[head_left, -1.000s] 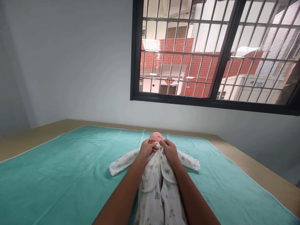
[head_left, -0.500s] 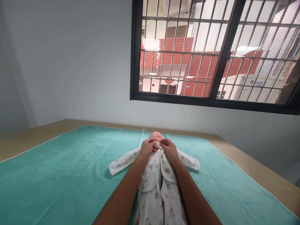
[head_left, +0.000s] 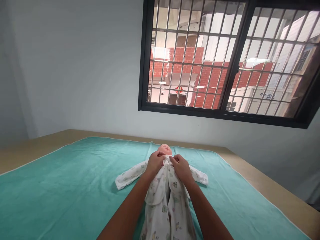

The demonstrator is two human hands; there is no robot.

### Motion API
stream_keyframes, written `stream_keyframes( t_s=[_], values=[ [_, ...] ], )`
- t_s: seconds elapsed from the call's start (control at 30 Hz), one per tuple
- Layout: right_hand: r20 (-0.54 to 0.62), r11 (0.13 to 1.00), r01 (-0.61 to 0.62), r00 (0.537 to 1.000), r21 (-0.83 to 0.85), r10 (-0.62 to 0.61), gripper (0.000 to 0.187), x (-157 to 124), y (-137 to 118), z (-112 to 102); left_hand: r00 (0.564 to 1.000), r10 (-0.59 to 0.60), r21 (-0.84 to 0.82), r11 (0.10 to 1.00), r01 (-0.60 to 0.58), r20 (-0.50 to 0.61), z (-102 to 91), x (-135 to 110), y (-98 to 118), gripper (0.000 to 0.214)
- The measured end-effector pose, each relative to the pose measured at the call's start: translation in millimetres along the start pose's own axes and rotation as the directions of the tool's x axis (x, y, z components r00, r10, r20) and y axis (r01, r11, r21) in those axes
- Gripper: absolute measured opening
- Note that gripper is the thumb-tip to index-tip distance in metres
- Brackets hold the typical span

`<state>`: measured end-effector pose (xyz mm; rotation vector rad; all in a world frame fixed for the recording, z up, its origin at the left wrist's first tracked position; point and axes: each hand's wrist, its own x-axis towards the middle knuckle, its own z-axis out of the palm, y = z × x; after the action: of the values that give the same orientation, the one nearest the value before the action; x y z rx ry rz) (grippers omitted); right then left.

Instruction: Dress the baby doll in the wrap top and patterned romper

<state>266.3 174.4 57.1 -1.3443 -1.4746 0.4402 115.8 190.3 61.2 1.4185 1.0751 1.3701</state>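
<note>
A baby doll point(head_left: 165, 148) lies face up, its head toward the wall. It wears white baby clothes point(head_left: 157, 196) printed with small animal figures, the sleeves spread to both sides and the front parted down the middle. At the neck, my left hand point(head_left: 155, 162) pinches the left edge of the collar. Opposite it, my right hand point(head_left: 180, 165) pinches the right edge with thumb and fingertips. Both hands are close together just below the doll's chin. My fingers partly hide the collar fastening, and the lower end of the clothes runs out of view.
A green cloth point(head_left: 75, 180) with a pale edge lies under the doll on a wooden tabletop point(head_left: 265, 186). A grey-white wall point(head_left: 87, 66) rises behind, with a dark-framed barred window point(head_left: 187, 63) at the upper right.
The camera view has shifted slightly, so the scene sits a little lower and to the left. Both hands stay at the collar, with the right fingers slightly lower against the doll's chin.
</note>
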Motion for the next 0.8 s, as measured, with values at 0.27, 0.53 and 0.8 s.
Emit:
stream_keyframes(
  t_s=[0.27,0.53,0.8],
  values=[
    [0.206,0.998,-0.056,0.977,-0.025,0.06,0.009,-11,-4,-5,0.987,0.151,0.263,0.951,-0.16,0.053,-7.6,-32,-3,0.006],
    [0.27,0.97,-0.153,0.958,0.187,0.099,0.023,-19,3,-13,0.991,0.132,0.14,0.981,-0.132,0.01,-6.2,-35,-2,0.014],
    [0.252,0.961,-0.136,0.965,0.242,0.074,0.027,-14,11,-4,0.992,-0.015,-0.057,0.998,0.022,0.122,0.6,-32,-3,0.017]
  ],
)
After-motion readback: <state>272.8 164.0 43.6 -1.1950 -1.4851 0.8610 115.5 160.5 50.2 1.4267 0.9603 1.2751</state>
